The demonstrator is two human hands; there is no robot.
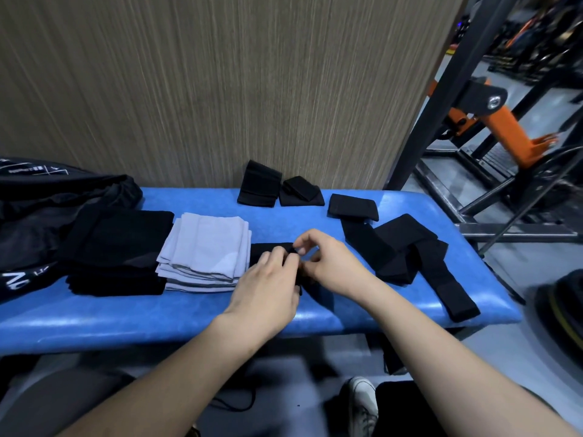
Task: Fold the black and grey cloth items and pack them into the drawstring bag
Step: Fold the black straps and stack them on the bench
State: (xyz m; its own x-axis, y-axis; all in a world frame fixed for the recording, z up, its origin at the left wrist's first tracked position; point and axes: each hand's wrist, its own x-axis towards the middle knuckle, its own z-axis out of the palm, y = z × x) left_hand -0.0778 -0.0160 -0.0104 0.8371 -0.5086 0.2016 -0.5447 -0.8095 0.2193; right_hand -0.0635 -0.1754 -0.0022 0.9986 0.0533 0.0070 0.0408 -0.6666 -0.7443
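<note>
A wood-grain wall stood behind the blue padded bench (pixel 94 320), gym frames off to your right. And there you were, both hands meeting at the middle of the bench over a small black cloth piece (pixel 271 247). Your left hand (pixel 268 285) lay across its near part, fingers curled down onto the fabric; your right hand (pixel 325 260) had thumb and fingertips pinched at its far right corner. The piece ran left to right under your hands, touching the bench, just beside the folded grey stack (pixel 205 250) on its left. I'd say you were mid-fold on it, and how far that fold had got was hidden under your fingers.

Now the key line: the drawstring bag (pixel 47 197) sat at the far left end, mouth toward you, past the grey stack and the folded black stack (pixel 120 250). So packing would go leftward, and your left hand was the nearer one. The unfolded black straps (pixel 410 247) sprawled to the right, long axis running diagonally toward the bench's near right corner, closest to your right hand.
</note>
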